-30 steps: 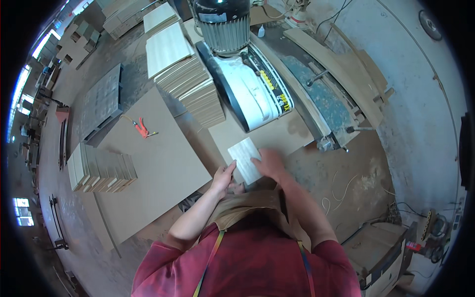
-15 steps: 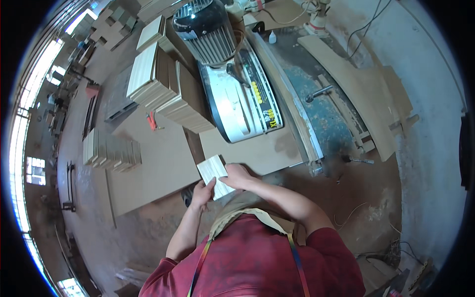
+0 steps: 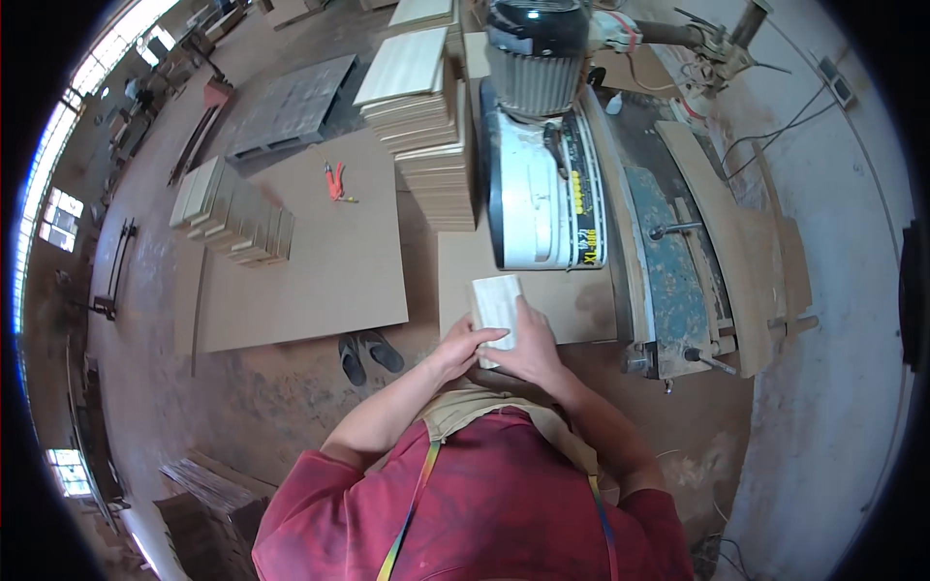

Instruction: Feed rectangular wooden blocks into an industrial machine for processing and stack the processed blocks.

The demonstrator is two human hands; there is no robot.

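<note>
**Two hands on one small pale board beside the machine**

One small pale board [image 3: 496, 308] is held in front of the person, low over the near end of a tan surface [image 3: 572, 300] that runs alongside the white machine [image 3: 542, 208]. The left hand [image 3: 463, 347] is curled around the board's near left edge, fingers wrapped over its face. The right hand [image 3: 528, 347] covers its near right part, fingers closed over it, so both hands grip the same piece. Its far half shows bare; the near end is hidden under the fingers.

Counted around it: one machine with one ribbed grey motor [image 3: 538, 53] at its far end; one green metal bed [image 3: 668, 261] to the right, with long curved wooden strips [image 3: 736, 242] lying beside it. Two tall stacks of pale boards [image 3: 426, 107] stand left of the machine, touching each other. One large flat brown sheet [image 3: 320, 252] lies on the floor further left, carrying one lower stack of boards [image 3: 232, 213] at its left edge and one orange hand tool [image 3: 335, 182] near its far side. One dark pallet [image 3: 291, 107] lies beyond the sheet. Two dark sandals [image 3: 368, 356] sit on the floor just off the sheet's near corner, close to the left forearm.

The machine's side stands right beyond the held board.
</note>
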